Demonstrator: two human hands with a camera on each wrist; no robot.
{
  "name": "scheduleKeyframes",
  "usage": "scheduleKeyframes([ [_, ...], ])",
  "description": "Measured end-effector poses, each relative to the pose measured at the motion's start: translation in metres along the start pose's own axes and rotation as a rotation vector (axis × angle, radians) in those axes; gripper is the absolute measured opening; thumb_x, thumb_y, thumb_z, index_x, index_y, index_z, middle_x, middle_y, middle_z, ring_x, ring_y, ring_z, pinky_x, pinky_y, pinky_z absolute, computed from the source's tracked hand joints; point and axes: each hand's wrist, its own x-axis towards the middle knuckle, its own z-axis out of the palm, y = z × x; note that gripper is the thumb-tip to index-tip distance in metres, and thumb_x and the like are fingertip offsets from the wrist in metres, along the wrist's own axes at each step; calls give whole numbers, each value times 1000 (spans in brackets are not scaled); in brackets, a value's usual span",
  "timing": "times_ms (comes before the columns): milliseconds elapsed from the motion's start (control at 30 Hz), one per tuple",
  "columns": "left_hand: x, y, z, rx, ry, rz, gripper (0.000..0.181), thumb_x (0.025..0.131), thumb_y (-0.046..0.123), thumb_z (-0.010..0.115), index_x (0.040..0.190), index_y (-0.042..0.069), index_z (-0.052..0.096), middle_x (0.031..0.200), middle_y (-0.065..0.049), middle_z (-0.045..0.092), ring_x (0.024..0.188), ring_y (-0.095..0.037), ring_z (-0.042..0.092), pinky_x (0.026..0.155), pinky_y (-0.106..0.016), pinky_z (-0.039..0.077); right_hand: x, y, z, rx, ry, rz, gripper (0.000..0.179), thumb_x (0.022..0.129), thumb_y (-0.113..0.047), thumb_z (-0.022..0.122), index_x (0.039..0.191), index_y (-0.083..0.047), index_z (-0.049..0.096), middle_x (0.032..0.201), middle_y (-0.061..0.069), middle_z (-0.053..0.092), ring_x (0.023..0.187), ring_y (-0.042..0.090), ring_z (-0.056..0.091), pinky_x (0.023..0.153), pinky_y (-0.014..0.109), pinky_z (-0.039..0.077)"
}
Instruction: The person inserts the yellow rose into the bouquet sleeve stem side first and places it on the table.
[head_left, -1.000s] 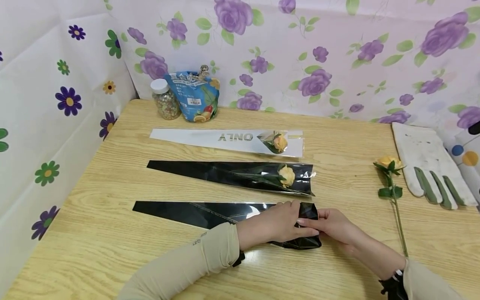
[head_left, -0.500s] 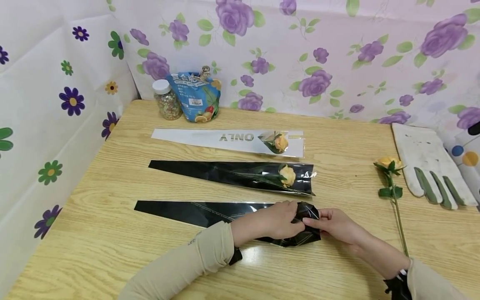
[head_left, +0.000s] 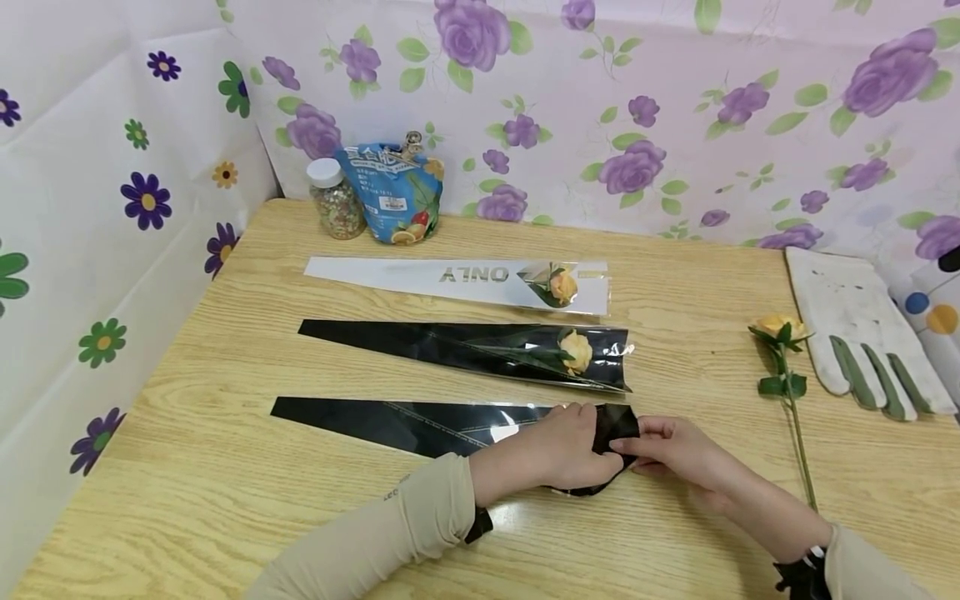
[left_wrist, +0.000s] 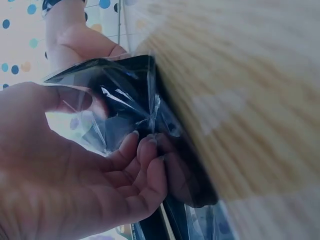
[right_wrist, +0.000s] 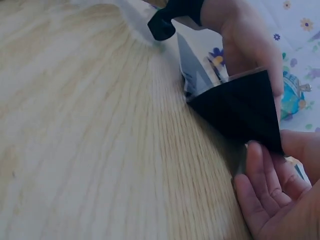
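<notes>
A black, clear-fronted flower sleeve [head_left: 375,425] lies nearest on the table, its narrow end to the left. My left hand [head_left: 558,450] grips it near the wide end, covering much of that part. In the left wrist view, the left hand's curled fingers [left_wrist: 150,150] press into the crinkled clear film. My right hand [head_left: 678,450] pinches the sleeve's wide edge between thumb and fingers. From the right wrist, the sleeve's mouth [right_wrist: 240,105] appears with its black end raised off the table. A yellow rose [head_left: 783,333] on a bare stem lies right of my right hand.
Behind lie a black sleeve [head_left: 450,346] and a white "ONLY" sleeve [head_left: 405,273], each holding a yellow rose. A white glove [head_left: 840,308] is at the right. A jar of granules [head_left: 337,208] and a blue pouch [head_left: 397,196] stand at the back left.
The sleeve's wide end has been bent and reshaped between both hands. My left hand shifted slightly left, then back right. My right hand keeps its pinch on the edge.
</notes>
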Motion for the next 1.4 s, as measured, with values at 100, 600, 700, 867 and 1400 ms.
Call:
scheduleKeyframes([
  [100, 0, -1, -2, -30, 0, 5, 64, 90, 50, 40, 136, 5, 39, 132, -6, 47, 124, -18, 43, 98, -27, 37, -1, -1, -3, -11, -16, -15, 19, 88, -25, 65, 95, -8, 65, 91, -4, 68, 79, 10, 64, 74, 26, 52],
  [600, 12, -8, -13, -147, 80, 37, 35, 97, 32, 37, 94, 11, 64, 99, -1, 64, 84, -10, 56, 68, -21, 42, 2, -1, 2, -102, 48, -71, 18, 89, -5, 59, 103, 6, 57, 81, 0, 63, 75, 10, 62, 68, 28, 54],
  [700, 13, -7, -13, -111, 110, 33, 38, 97, 32, 35, 103, 8, 64, 105, -3, 63, 91, -12, 56, 73, -23, 43, 1, -2, 3, -109, 70, -74, 21, 88, -1, 57, 107, 7, 55, 80, 2, 59, 75, 11, 60, 67, 30, 54],
  [867, 13, -7, -11, -97, 114, 32, 41, 97, 32, 34, 109, 5, 62, 110, -6, 62, 95, -13, 57, 77, -23, 44, 0, -1, -2, -177, 133, -93, 25, 86, -2, 59, 109, 7, 57, 84, 3, 63, 75, 14, 62, 65, 30, 54],
  [1400, 11, 0, -10, -50, -17, 16, 52, 98, 38, 22, 128, 12, 56, 132, 2, 53, 125, -17, 43, 101, -28, 34, -5, 3, -28, -252, 70, -157, 31, 89, -23, 65, 106, 3, 61, 90, 9, 68, 80, 20, 66, 69, 33, 54],
])
